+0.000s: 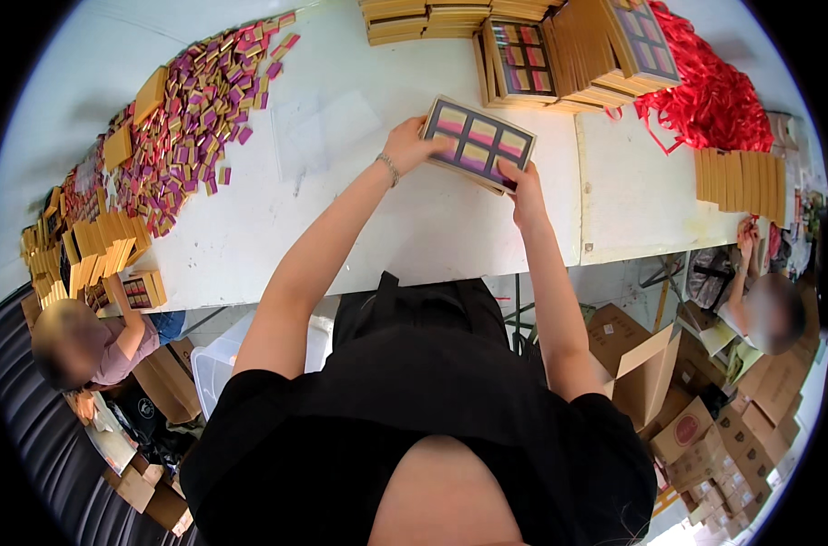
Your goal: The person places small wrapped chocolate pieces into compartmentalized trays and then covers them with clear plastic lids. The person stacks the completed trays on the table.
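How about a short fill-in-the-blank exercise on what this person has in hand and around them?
The left hand and right hand hold a box whose upper face shows ____ compartments.
The person's ____ wrist wears a bracelet.
The heap of ribbon at the upper right is coloured ____.
The person's short-sleeved top is ____.

Missing words: six; left; red; black.

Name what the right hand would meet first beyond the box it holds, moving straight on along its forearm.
Past the held box, the right hand would probably meet the windowed boxes stacked ahead, though depth is unclear.
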The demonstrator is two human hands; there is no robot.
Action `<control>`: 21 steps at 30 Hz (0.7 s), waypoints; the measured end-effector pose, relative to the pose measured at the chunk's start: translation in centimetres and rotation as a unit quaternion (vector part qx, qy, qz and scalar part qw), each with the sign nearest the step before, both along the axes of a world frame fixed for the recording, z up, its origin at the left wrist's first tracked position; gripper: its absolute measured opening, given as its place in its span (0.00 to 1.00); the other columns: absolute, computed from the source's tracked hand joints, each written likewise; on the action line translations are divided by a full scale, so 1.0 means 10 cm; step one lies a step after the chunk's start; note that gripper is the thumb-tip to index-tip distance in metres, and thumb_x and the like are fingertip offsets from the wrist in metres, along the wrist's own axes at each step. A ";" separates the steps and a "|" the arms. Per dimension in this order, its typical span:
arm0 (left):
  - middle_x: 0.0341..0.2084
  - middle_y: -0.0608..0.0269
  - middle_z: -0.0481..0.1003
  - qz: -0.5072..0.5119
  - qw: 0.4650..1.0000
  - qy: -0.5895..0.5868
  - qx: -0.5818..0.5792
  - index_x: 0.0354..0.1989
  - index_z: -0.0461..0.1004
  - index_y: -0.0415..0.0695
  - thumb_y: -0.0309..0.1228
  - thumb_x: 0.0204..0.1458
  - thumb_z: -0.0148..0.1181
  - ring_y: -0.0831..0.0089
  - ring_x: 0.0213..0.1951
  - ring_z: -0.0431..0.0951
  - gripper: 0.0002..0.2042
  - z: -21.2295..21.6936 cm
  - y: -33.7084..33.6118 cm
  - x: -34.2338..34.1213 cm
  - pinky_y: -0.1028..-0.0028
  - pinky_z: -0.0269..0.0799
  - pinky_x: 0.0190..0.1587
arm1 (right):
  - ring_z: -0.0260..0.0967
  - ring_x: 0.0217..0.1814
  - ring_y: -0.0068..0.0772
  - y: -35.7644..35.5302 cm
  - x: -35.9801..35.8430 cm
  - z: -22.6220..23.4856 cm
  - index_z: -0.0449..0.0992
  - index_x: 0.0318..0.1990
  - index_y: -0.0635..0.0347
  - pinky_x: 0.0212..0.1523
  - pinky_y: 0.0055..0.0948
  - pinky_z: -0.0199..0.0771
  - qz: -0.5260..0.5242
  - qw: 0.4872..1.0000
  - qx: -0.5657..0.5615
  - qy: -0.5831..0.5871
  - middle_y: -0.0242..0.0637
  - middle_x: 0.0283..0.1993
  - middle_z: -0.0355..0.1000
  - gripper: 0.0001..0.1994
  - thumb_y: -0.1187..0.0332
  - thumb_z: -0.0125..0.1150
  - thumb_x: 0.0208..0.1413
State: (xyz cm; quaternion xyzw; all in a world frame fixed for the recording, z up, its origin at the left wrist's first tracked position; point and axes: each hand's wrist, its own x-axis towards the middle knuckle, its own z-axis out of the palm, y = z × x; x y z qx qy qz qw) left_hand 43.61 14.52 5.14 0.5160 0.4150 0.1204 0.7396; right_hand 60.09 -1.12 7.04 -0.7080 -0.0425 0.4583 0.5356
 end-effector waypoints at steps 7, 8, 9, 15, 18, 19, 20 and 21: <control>0.60 0.58 0.61 -0.006 0.987 0.016 -0.158 0.64 0.57 0.49 0.46 0.40 0.67 0.63 0.65 0.51 0.41 0.08 -0.04 0.12 0.46 0.46 0.61 | 0.66 0.54 0.29 -0.02 0.08 -0.36 0.70 0.51 0.58 0.55 0.29 0.63 -0.079 0.949 0.183 0.247 0.33 0.52 0.71 0.18 0.66 0.59 0.53; 0.60 0.59 0.62 -0.016 0.987 0.006 -0.157 0.64 0.58 0.49 0.46 0.41 0.67 0.63 0.65 0.53 0.40 0.11 0.00 0.12 0.47 0.47 0.61 | 0.65 0.56 0.31 -0.12 -0.01 -0.25 0.67 0.56 0.58 0.58 0.32 0.63 -0.081 0.947 0.205 0.232 0.35 0.55 0.69 0.21 0.66 0.57 0.54; 0.54 0.61 0.68 -0.019 0.986 -0.052 -0.159 0.61 0.62 0.48 0.44 0.41 0.67 0.69 0.59 0.62 0.36 0.29 0.00 0.13 0.59 0.55 0.60 | 0.64 0.58 0.32 -0.13 -0.07 -0.07 0.65 0.57 0.59 0.60 0.33 0.62 -0.082 0.949 0.224 0.205 0.35 0.56 0.68 0.21 0.67 0.56 0.55; 0.44 0.62 0.75 -0.155 0.978 -0.132 -0.034 0.52 0.69 0.42 0.32 0.47 0.63 0.71 0.47 0.73 0.22 1.26 0.88 1.13 0.69 0.66 0.53 | 0.59 0.63 0.34 0.29 0.25 0.80 0.59 0.61 0.62 0.64 0.37 0.56 -0.121 0.920 0.355 0.109 0.39 0.60 0.63 0.25 0.61 0.54 0.59; 0.39 0.65 0.75 -0.060 0.967 -0.243 -0.043 0.45 0.73 0.43 0.32 0.47 0.64 0.72 0.43 0.74 0.17 1.08 1.32 1.74 0.69 0.68 0.49 | 0.38 0.74 0.46 0.60 0.40 0.85 0.45 0.68 0.63 0.68 0.51 0.44 -0.064 0.956 0.255 0.129 0.42 0.72 0.41 0.40 0.49 0.55 0.58; 0.39 0.63 0.75 0.051 0.955 -0.267 -0.122 0.47 0.69 0.42 0.32 0.47 0.65 0.70 0.42 0.75 0.19 1.02 1.27 1.87 0.66 0.71 0.47 | 0.19 0.76 0.51 0.62 0.42 0.78 0.33 0.70 0.61 0.68 0.57 0.35 0.003 0.954 0.262 0.145 0.42 0.75 0.23 0.46 0.44 0.52 0.57; 0.41 0.59 0.73 0.092 0.939 -0.321 -0.078 0.50 0.64 0.39 0.30 0.47 0.65 0.67 0.42 0.75 0.23 0.90 1.16 1.89 0.64 0.74 0.45 | 0.18 0.76 0.50 0.56 0.46 0.74 0.32 0.70 0.61 0.68 0.57 0.34 -0.008 0.953 0.252 0.168 0.43 0.75 0.23 0.46 0.43 0.52 0.57; 0.45 0.58 0.72 0.138 0.935 -0.324 -0.040 0.53 0.62 0.40 0.29 0.49 0.63 0.66 0.45 0.74 0.24 0.84 1.02 1.86 0.64 0.72 0.48 | 0.16 0.76 0.50 0.48 0.50 0.72 0.31 0.70 0.60 0.69 0.57 0.32 -0.024 0.951 0.242 0.191 0.43 0.75 0.22 0.46 0.43 0.51 0.58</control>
